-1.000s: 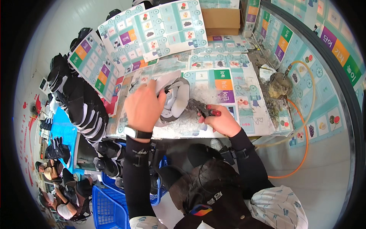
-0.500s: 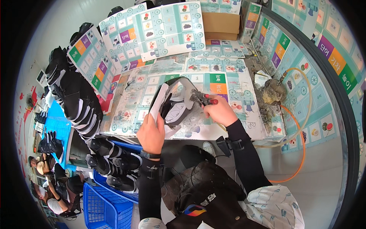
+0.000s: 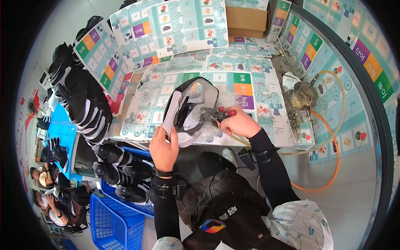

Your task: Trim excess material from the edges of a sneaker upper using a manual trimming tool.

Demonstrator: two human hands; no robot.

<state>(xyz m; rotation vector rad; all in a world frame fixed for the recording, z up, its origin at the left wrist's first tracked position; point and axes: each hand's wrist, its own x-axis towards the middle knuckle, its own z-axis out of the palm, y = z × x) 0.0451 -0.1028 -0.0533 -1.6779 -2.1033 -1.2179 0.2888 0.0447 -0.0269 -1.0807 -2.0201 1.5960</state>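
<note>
Pinched together, the fingers and thumb of my left hand [image 3: 163, 151] grasp the near end of a pale grey edge strip on a black-and-pale-grey shoe piece [image 3: 189, 110], its hollow side facing up. That piece sits before me at the middle of a worktable [image 3: 280, 141], over white-and-teal printed sheets [image 3: 263, 93] dusted with grey fluff. Fingers of my right hand [image 3: 239, 123] are curled around a dark hand tool with red ends [image 3: 211, 115], so thick with grey lint that I cannot make out its tip. It overlaps the right side of the shoe piece; I cannot tell whether the two touch.

To my right, a pale yellowish hose [image 3: 291, 153] loops near a round, crusted grey fixture [image 3: 303, 96], and a bright orange hose [image 3: 308, 190] hangs below. A brown cardboard box [image 3: 246, 21] stands at the back, beside upright printed boards [image 3: 189, 29]. On my left rise stacked black shoes with white edges [image 3: 85, 102], and lower down sits a blue lattice plastic basket [image 3: 109, 221].
</note>
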